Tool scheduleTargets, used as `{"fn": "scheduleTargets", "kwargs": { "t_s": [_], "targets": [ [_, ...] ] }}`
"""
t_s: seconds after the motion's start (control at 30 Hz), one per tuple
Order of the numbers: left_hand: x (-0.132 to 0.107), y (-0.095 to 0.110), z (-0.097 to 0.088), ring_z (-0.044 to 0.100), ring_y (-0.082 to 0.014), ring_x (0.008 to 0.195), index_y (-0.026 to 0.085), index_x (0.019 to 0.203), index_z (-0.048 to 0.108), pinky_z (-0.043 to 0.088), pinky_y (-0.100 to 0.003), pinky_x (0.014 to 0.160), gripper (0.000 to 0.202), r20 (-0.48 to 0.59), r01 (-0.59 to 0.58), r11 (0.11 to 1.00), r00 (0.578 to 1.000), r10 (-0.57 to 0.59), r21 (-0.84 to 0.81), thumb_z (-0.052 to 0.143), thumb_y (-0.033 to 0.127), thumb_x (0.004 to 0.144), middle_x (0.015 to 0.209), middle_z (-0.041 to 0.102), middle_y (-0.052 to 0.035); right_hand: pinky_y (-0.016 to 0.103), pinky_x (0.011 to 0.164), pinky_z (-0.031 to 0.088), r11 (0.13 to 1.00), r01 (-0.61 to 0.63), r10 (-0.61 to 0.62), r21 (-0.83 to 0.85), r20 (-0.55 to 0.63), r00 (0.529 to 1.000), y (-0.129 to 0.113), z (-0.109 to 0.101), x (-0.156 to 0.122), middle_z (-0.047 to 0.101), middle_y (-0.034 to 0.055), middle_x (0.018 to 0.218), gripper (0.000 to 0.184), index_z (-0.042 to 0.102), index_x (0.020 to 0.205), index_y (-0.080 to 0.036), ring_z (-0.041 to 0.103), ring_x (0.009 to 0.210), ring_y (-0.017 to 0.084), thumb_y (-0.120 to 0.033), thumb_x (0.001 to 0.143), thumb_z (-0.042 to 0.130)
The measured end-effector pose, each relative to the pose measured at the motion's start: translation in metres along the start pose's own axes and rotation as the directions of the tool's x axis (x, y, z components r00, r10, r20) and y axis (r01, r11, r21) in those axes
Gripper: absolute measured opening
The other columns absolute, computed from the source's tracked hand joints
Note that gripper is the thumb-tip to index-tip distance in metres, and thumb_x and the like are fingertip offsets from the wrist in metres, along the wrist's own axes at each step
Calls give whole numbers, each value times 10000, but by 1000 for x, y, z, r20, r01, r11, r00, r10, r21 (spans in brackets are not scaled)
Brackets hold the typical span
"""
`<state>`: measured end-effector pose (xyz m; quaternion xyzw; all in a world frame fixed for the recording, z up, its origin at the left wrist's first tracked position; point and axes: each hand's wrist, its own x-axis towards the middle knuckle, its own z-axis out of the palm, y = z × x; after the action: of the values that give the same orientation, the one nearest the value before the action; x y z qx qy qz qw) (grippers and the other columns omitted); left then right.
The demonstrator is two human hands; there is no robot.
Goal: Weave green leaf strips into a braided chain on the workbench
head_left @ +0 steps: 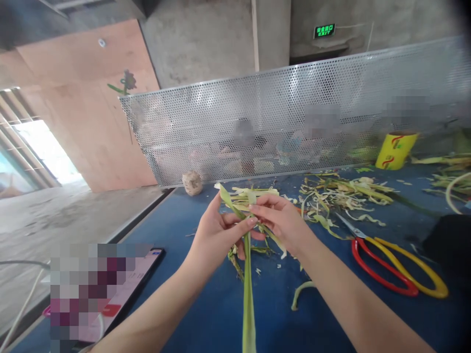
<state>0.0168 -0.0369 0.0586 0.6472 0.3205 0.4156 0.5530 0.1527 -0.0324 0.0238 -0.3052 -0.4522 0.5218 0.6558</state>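
My left hand (222, 230) is closed on a long pale-green leaf strip (248, 299), thumb pressed on top. One end of the strip sticks up past my fingers, and the other hangs down toward the bottom edge. My right hand (281, 220) meets the left one and pinches a folded part of the green strips at the crossing. Just where the strips cross is partly hidden by my fingers. Behind my hands lies a bunch of pale-green strips (270, 191). A short curled piece (300, 292) rests on the blue table (198, 309) below my right wrist.
Scissors (386, 260) with one red and one yellow handle lie at right, near heaped leaf scraps (342, 193). A yellow roll (396, 150) stands behind. A phone (138, 279) is at left, a pale round ball (192, 183) at the back. A perforated metal screen (206, 117) borders the table.
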Motion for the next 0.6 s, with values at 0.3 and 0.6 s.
{"fn": "scheduleTargets", "kwargs": {
  "t_s": [0.3,0.6],
  "targets": [
    [13,-33,-5,623,-112,530,166,1025,440,360,-115,339,444,13,145,985,989,-145,-94,697,244,670,643,616,21,251,501,374,994,-96,99,-46,59,993,26,-14,11,555,-28,567,195,581,594,-166,488,513,94,-295,595,727],
    [15,-32,-8,542,-49,425,154,885,456,294,-108,336,291,-13,122,992,992,-122,-9,669,193,691,602,576,49,272,572,355,998,-40,37,-46,-61,997,24,-10,11,548,-31,576,196,557,551,-171,479,556,103,-256,553,733]
  ]
}}
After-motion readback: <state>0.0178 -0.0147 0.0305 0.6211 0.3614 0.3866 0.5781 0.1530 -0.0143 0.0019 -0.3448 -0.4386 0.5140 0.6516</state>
